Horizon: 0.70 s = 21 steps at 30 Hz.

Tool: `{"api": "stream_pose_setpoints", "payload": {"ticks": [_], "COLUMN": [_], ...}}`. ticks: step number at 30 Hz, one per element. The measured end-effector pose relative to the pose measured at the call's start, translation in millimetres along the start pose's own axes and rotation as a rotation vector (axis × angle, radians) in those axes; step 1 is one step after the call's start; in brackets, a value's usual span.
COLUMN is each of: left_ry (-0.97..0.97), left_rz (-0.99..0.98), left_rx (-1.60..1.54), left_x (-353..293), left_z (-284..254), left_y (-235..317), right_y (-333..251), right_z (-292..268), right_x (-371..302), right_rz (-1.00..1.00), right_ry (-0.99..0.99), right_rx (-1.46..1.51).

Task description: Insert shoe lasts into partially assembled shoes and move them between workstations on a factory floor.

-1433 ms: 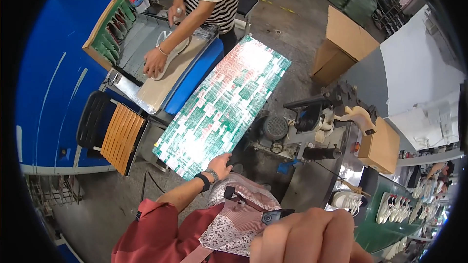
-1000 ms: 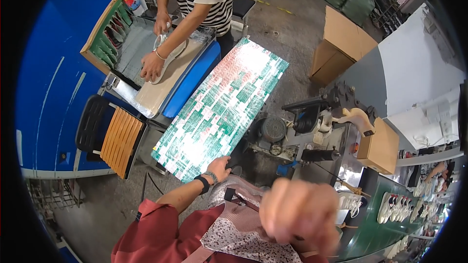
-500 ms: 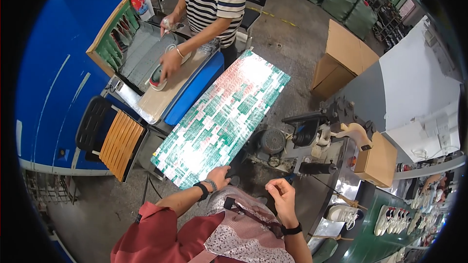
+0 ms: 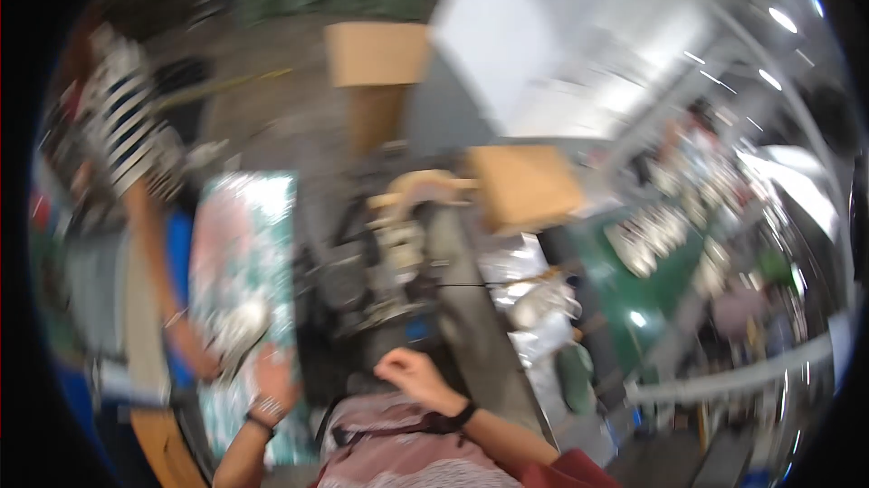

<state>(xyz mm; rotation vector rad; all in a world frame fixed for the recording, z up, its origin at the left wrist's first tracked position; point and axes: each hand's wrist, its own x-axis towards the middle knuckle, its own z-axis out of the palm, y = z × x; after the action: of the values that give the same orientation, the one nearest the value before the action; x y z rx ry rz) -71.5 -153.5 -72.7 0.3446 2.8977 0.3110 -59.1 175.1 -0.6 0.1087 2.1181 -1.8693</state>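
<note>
The whole picture is smeared by motion. At the lower left my left hand point(image 4: 274, 381) is over the patterned table point(image 4: 249, 257), close beside a pale shoe point(image 4: 239, 330). Whether its fingertips touch the shoe is too blurred to tell. From the left a co-worker's hand point(image 4: 192, 350) reaches to the same shoe, at its other side. In front of my waist, my right hand point(image 4: 418, 377) is raised with its fingers curled together. Anything between those fingers is too small or blurred to make out.
A dark machine point(image 4: 394, 253) stands ahead of my right hand. Cardboard boxes point(image 4: 525, 187) sit beyond it. To the right, a metal bench carries a white shoe point(image 4: 541, 302), and a green surface point(image 4: 597, 262) holds several shoes point(image 4: 647, 236). The co-worker point(image 4: 127, 121) is at far left.
My view has swung right, so the table and co-worker now appear farther left. A pale shoe is now over the table, at the co-worker's hand. My left hand is now beside it.
</note>
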Motion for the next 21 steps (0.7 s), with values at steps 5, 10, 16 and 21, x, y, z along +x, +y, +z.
{"api": "stream_pose_setpoints", "payload": {"ticks": [5, 10, 16, 21], "left_ry": [-0.014, -0.133, -0.503, -0.499], "left_rz": [-0.364, -0.267, -0.396, -0.169], "left_rx": [0.189, 0.369, 0.325, 0.193], "left_x": [21, 59, 59, 26], "left_z": [-31, -53, -42, -69], "left_y": [-100, -119, -103, 68], "right_y": [17, 35, 73, 102], "right_z": [-10, -43, -83, -115], "right_x": [-15, -54, -78, -86], "right_rz": [0.013, 0.028, 0.169, 0.558], "right_ry": [0.092, 0.241, 0.265, 0.046], "right_rx": [0.062, 0.181, 0.362, 0.595]}}
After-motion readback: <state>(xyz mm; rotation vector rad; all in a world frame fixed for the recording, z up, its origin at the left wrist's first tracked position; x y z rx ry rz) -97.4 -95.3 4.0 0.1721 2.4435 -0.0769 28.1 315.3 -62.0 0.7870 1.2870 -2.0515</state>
